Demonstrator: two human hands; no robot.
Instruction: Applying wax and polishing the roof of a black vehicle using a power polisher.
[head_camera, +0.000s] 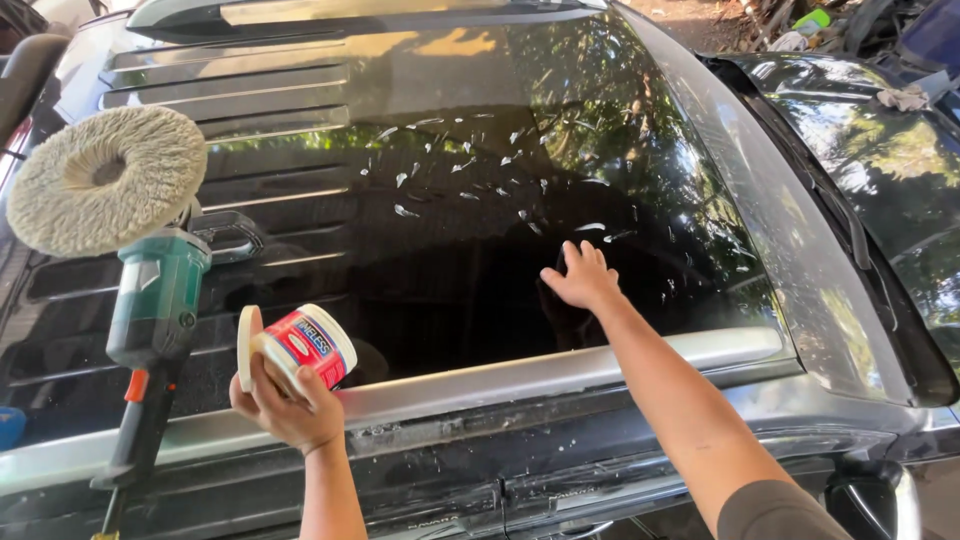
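Note:
My left hand (285, 405) holds a small round tub (312, 345) with a red and blue label, tipped on its side, and its white lid (246, 345) pressed against it. My right hand (582, 278) reaches forward with fingers spread and lies flat on the dark car window (480, 230). White dabs of paste (460, 165) are scattered over the glass above that hand.
A green electric polisher (155, 300) with a round woolly pad (105, 180) lies on the car's roof at the left, its handle pointing toward me. A silver trim strip (560, 370) runs under the glass. Another dark car (880, 150) stands at right.

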